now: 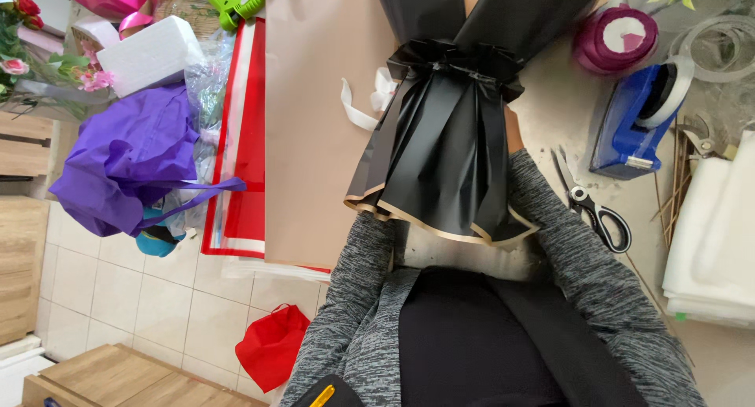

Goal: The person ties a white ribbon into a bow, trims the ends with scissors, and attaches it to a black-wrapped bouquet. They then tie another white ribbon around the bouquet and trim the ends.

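A bouquet wrap of black paper with a gold edge [444, 155] stands in front of me, its skirt flaring toward my body. It is gathered at a neck with a black ruffle [452, 61]. Both of my grey sleeves reach up behind the wrap: the left one [362, 257] goes under its lower left corner, the right one [550, 210] along its right side. A strip of bare right wrist [513, 132] shows, but both hands are hidden behind the paper. A white ribbon [358, 108] hangs beside the neck over a brown paper sheet [307, 139].
Black-handled scissors [594, 206], a blue tape dispenser [629, 124] and a purple ribbon spool [617, 37] lie on the table to the right, with stacked white sheets [712, 242]. At left are red sheets [244, 139] and a purple bag [126, 155]. A red bag [271, 344] lies on the tiled floor.
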